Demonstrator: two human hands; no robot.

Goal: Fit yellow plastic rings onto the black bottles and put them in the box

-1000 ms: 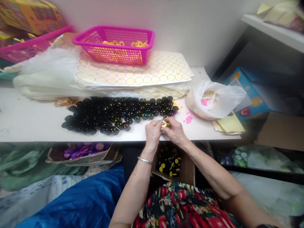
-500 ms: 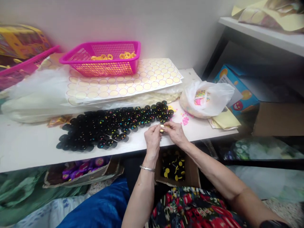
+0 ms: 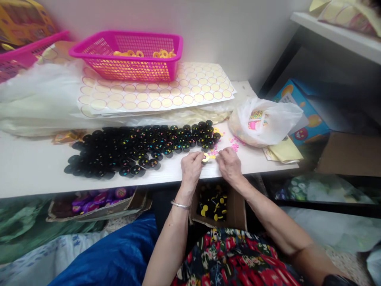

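My left hand (image 3: 191,167) pinches a small round black cup with a yellow ring on top (image 3: 205,158), just above the table's front edge. A little to the right, my right hand (image 3: 229,165) is closed with its fingertips together and curled down at the table top; whatever they may hold is hidden. Small pink pieces (image 3: 235,147) are scattered just beyond the right hand, with a few yellow bits among them. Left of my hands stands a dense group of small black cups (image 3: 153,154), with coloured bits inside many of them.
Behind the cups, a pink basket (image 3: 139,75) of yellow rings rests on sheets of round stickers (image 3: 172,102). A white plastic bag (image 3: 279,123) with coloured beads sits to the right. Below the table edge are a box of black and yellow pieces (image 3: 235,216) and a box of purple items (image 3: 101,196).
My right hand has drawn away from the piece and moved right, towards the pink bits. My left hand keeps hold, and the yellow ring shows more fully. The view has tilted down slightly.
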